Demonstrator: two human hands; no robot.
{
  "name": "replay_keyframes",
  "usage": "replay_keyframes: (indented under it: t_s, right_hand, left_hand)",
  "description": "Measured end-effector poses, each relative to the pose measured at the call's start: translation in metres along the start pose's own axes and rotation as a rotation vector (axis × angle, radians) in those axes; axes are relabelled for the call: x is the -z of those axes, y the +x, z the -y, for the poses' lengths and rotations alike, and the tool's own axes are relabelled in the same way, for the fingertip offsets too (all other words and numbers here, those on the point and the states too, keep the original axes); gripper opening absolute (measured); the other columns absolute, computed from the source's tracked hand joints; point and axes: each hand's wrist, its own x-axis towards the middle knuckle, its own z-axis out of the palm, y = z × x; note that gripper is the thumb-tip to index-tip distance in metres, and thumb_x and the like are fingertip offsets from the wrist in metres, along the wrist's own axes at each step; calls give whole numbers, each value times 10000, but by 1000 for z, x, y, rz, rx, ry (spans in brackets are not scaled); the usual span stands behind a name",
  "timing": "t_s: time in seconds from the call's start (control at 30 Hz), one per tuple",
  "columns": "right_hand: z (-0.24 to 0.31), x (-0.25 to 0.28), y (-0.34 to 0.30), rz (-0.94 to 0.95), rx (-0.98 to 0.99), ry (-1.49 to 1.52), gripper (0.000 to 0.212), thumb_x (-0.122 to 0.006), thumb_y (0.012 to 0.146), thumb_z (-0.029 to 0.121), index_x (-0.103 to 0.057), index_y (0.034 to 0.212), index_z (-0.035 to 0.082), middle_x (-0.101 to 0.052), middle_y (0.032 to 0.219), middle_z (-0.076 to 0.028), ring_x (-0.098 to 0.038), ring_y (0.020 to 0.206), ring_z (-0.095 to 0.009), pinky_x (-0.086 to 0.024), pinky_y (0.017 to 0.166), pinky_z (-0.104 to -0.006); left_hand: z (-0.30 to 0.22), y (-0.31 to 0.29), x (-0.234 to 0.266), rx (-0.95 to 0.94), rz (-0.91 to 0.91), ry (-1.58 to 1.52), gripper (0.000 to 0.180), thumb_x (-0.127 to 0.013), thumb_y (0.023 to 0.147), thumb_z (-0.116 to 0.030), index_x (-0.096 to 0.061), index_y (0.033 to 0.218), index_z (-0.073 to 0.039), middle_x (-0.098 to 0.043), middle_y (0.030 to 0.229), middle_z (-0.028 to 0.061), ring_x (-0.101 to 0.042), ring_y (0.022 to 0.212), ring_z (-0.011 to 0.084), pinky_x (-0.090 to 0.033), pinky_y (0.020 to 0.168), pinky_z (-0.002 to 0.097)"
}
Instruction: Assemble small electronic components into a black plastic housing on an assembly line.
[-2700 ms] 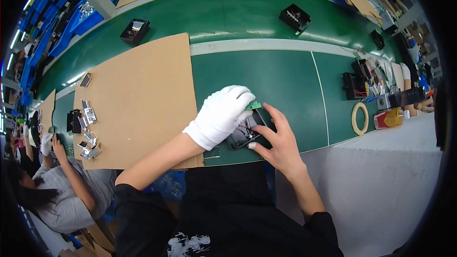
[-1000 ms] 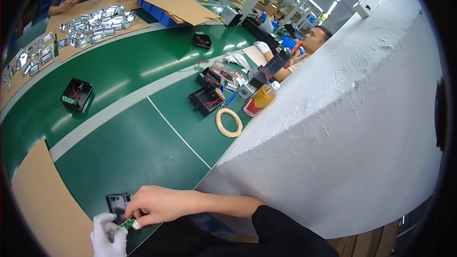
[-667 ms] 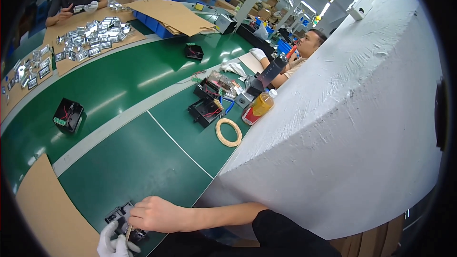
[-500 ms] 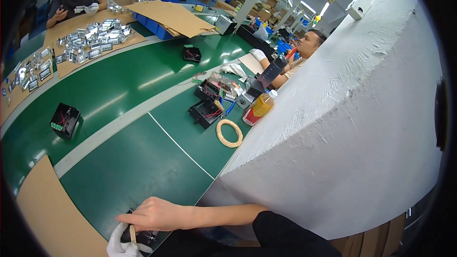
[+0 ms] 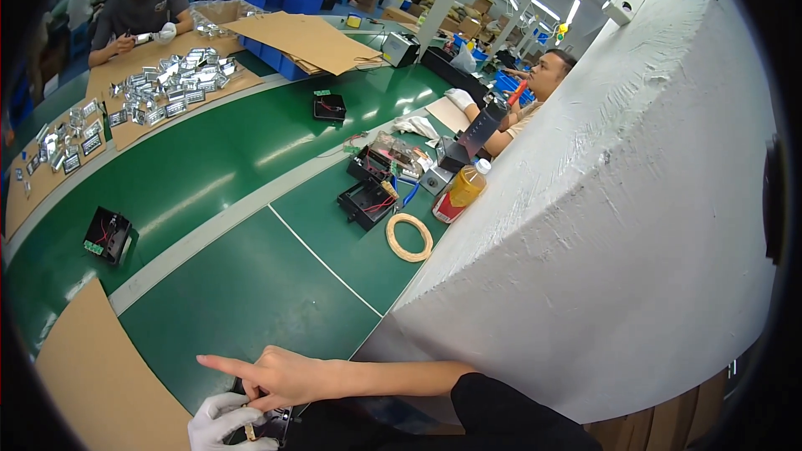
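My left hand (image 5: 219, 424), in a white glove, is at the lower edge, its fingers closed round a dark part with shiny bits (image 5: 274, 423). That part is mostly hidden by my hands. A short tan strip (image 5: 250, 430) shows by the gloved fingertips. My bare right hand (image 5: 280, 376) reaches in from the right just above the glove. Its index finger stretches out to the left, apart from the fingers bent down toward the dark part. Nothing can be made out in its grasp.
Cardboard (image 5: 100, 367) lies left of my hands. Beyond are a tan ring-shaped roll (image 5: 409, 219), open black boxes with wires (image 5: 368, 202), and a yellow bottle (image 5: 461, 192). Another black box (image 5: 109, 235) sits on the green belt. A white wall (image 5: 568, 267) rises at right. Two people work farther off.
My right index finger has lifted and now points out, while its other fingers have dipped toward the dark part. The gloved fingers have shifted right over it. The view has tilted slightly.
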Motion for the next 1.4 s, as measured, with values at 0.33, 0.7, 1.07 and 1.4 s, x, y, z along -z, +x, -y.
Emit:
replay_keyframes:
  t_s: [0.33,0.7,1.07,1.4]
  right_hand:
    - [10,4,-10,-11,-42,84,950,-741,793,-14,-338,1637,155,-715,696,7,-556,502,-182,-439,544,-247]
    - [38,-10,-31,48,-109,71,435,-785,816,50,-689,1239,22,-576,1318,-126,-593,1007,-234,-496,854,-322]
    - [32,-26,-33,-13,-89,187,146,-665,812,-37,-723,946,-37,-620,1211,-168,-589,962,-269,-486,846,-331]
    - [41,-22,-25,-103,-64,124,116,-627,808,-52,-695,902,-48,-683,1042,-125,-610,848,-250,-498,774,-314]
  left_hand:
    - [-21,0,-26,-291,-138,453,457,-873,638,21,-741,1072,-31,-687,1065,100,-649,852,200,-531,749,319]
    - [7,2,-13,-190,-246,172,437,-908,723,-99,-755,1130,-47,-695,1173,77,-665,902,215,-549,798,334]
    - [-7,-32,6,-220,-167,272,433,-826,863,-242,-707,1252,-92,-626,1197,104,-613,1048,291,-511,914,379]
    - [31,-157,219,917,-1036,1345,312,-679,905,-335,-763,1036,-64,-701,1059,217,-682,924,424,-572,827,477]
